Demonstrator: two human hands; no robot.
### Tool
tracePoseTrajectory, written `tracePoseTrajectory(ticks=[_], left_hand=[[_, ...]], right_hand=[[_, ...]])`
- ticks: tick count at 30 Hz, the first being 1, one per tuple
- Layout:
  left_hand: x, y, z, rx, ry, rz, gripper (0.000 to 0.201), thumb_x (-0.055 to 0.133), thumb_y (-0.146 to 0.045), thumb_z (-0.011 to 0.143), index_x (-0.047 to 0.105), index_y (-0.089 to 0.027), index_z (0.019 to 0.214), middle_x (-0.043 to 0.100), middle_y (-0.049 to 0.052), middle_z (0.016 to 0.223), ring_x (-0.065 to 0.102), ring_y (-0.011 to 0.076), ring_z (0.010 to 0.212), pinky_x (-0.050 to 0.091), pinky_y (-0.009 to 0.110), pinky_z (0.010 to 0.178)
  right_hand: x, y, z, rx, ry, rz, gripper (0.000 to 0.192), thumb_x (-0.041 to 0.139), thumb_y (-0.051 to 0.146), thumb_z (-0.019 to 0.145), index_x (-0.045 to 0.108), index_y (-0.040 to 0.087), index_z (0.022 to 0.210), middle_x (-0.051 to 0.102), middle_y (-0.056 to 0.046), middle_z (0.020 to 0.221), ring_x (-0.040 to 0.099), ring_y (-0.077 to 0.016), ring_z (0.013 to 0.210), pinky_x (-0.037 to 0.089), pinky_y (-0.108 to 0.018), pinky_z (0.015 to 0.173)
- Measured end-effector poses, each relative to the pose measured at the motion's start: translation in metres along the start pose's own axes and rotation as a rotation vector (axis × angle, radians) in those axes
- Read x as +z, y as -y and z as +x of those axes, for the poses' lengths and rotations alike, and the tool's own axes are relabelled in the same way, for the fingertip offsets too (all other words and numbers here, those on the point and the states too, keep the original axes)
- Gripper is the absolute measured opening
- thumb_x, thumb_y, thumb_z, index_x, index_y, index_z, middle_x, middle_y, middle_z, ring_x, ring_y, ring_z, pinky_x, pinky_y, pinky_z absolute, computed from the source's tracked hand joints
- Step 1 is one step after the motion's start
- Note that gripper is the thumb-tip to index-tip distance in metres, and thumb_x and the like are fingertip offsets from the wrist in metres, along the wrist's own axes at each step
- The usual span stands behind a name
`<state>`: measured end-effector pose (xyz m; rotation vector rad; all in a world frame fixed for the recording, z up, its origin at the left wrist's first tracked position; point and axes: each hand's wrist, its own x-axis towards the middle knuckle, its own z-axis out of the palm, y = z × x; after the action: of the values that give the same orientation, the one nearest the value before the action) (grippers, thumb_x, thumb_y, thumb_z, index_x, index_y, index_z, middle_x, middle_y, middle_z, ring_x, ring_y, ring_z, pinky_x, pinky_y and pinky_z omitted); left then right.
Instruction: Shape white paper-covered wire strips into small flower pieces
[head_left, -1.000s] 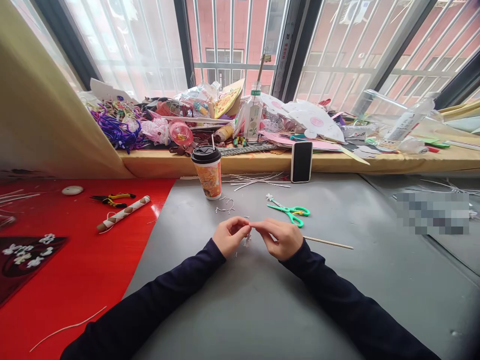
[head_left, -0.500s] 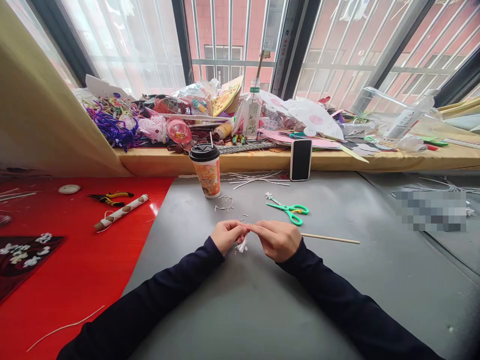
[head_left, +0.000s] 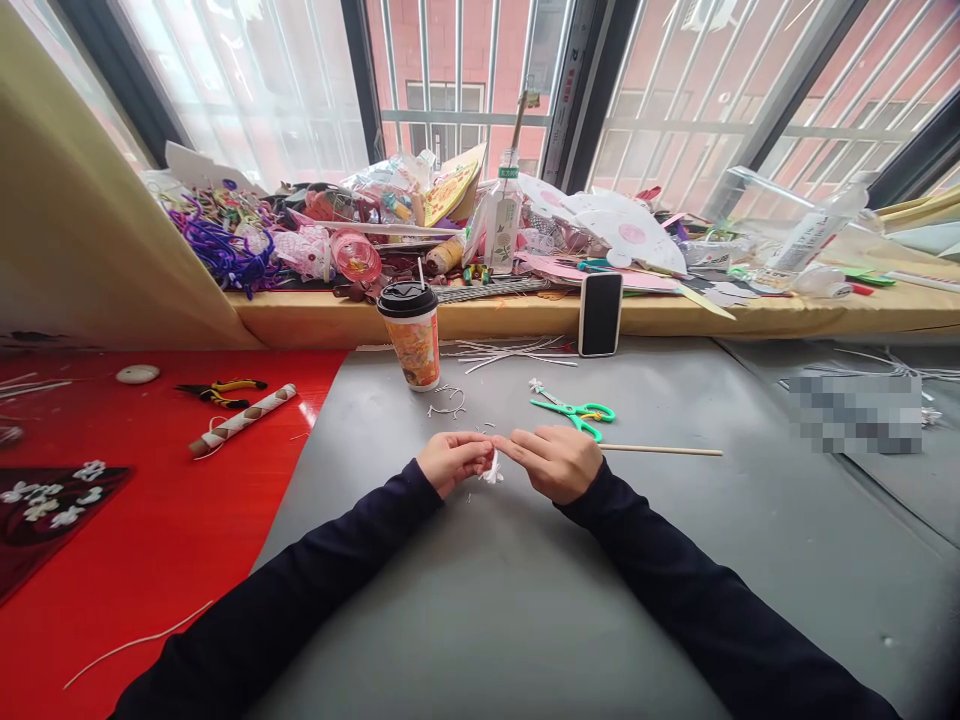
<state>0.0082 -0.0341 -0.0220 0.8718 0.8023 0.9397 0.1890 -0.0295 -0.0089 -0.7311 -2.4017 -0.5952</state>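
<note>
White paper — a small flower — is pinched between both hands just above the grey tabletop. The left hand is curled, its fingertips pressed on the piece from the left; the right hand meets it from the right, thumb and forefinger closed on the same piece. The flower hangs below the meeting fingertips, equally near to each hand. A thin stick lies crosswise just right of the right hand — scissors are seen just beyond.
</note>
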Motion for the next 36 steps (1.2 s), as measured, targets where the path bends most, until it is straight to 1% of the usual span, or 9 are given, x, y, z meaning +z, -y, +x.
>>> tracePoseTrajectory(ticks=[4, 7, 12, 16, 20, 24, 27, 32, 36], left_hand=[[-0.001, 0.002, 0.003, 0.056, 0.052, 0.014, 0.022, 0.065, -0.029, 0.063, 0.062, -0.008, 0.068, 0.052, 0.000, 0.054, 0.046, 0.0049, 0.049, 0.037, 0.020, 0.051], [-0.003, 0.002, 0.004, 0.056, 0.057, 0.035, 0.022, 0.064, -0.030, 0.063, 0.060, -0.008, 0.065, 0.051, -0.001, 0.051, 0.045, 0.0045, 0.046, 0.036, 0.020, 0.049], [-0.007, 0.000, 0.006, 0.057, 0.107, 0.151, 0.024, 0.063, -0.031, 0.064, 0.061, -0.007, 0.069, 0.052, 0.000, 0.053, 0.046, 0.0059, 0.047, 0.038, 0.021, 0.049], [-0.011, -0.002, 0.008, 0.084, 0.138, 0.358, 0.024, 0.060, -0.031, 0.066, 0.061, -0.008, 0.067, 0.053, 0.001, 0.052, 0.048, 0.0072, 0.048, 0.039, 0.021, 0.050], [-0.013, -0.004, 0.008, 0.081, 0.204, 0.531, 0.028, 0.056, -0.034, 0.069, 0.064, -0.008, 0.075, 0.054, 0.002, 0.055, 0.048, 0.0076, 0.051, 0.040, 0.020, 0.050], [-0.016, -0.005, 0.007, 0.110, 0.237, 0.657, 0.032, 0.054, -0.037, 0.070, 0.064, -0.008, 0.078, 0.056, 0.003, 0.060, 0.048, 0.0081, 0.053, 0.040, 0.019, 0.048], [-0.020, -0.005, 0.007, 0.108, 0.251, 0.696, 0.032, 0.055, -0.037, 0.070, 0.064, -0.008, 0.077, 0.054, 0.003, 0.057, 0.048, 0.0080, 0.051, 0.040, 0.019, 0.047], [-0.022, -0.006, 0.008, 0.081, 0.300, 0.666, 0.030, 0.056, -0.036, 0.070, 0.063, -0.007, 0.076, 0.054, 0.002, 0.054, 0.047, 0.0071, 0.048, 0.041, 0.020, 0.048], [-0.020, -0.008, 0.007, 0.084, 0.271, 0.641, 0.029, 0.058, -0.036, 0.067, 0.063, -0.007, 0.074, 0.054, 0.001, 0.053, 0.047, 0.0067, 0.047, 0.040, 0.019, 0.047]], right_hand=[[0.001, 0.000, 0.001, 0.054, -0.063, 0.094, 0.033, 0.042, 0.010, 0.078, 0.058, 0.028, 0.101, 0.065, 0.005, 0.083, 0.048, -0.0082, 0.058, 0.031, -0.024, 0.054], [0.002, 0.000, 0.001, 0.083, -0.077, 0.174, 0.030, 0.043, 0.012, 0.079, 0.058, 0.027, 0.100, 0.065, 0.004, 0.087, 0.052, -0.0082, 0.062, 0.033, -0.023, 0.056], [0.000, -0.004, 0.001, 0.124, -0.117, 0.144, 0.015, 0.051, 0.023, 0.078, 0.061, 0.022, 0.089, 0.065, 0.002, 0.068, 0.049, -0.0085, 0.055, 0.031, -0.024, 0.057], [-0.001, -0.007, 0.002, 0.043, -0.070, 0.085, 0.011, 0.051, 0.024, 0.078, 0.061, 0.022, 0.079, 0.064, 0.003, 0.066, 0.048, -0.0088, 0.058, 0.028, -0.025, 0.059], [0.000, -0.008, 0.002, -0.035, -0.055, 0.051, 0.012, 0.049, 0.020, 0.079, 0.061, 0.022, 0.077, 0.062, 0.003, 0.062, 0.045, -0.0087, 0.057, 0.026, -0.026, 0.059], [0.003, -0.007, 0.000, -0.067, -0.040, 0.049, 0.014, 0.047, 0.019, 0.080, 0.061, 0.022, 0.077, 0.062, 0.002, 0.064, 0.043, -0.0087, 0.057, 0.025, -0.027, 0.059], [0.004, -0.006, 0.000, -0.083, -0.029, 0.041, 0.015, 0.046, 0.020, 0.081, 0.060, 0.022, 0.077, 0.061, 0.002, 0.064, 0.042, -0.0086, 0.057, 0.024, -0.027, 0.059], [0.003, -0.005, 0.000, -0.101, -0.038, 0.031, 0.013, 0.047, 0.020, 0.080, 0.060, 0.023, 0.078, 0.062, 0.003, 0.066, 0.039, -0.0088, 0.056, 0.024, -0.027, 0.058], [0.001, -0.005, 0.000, -0.095, -0.064, 0.026, 0.014, 0.047, 0.018, 0.080, 0.060, 0.024, 0.082, 0.063, 0.003, 0.070, 0.040, -0.0086, 0.057, 0.025, -0.027, 0.059]])
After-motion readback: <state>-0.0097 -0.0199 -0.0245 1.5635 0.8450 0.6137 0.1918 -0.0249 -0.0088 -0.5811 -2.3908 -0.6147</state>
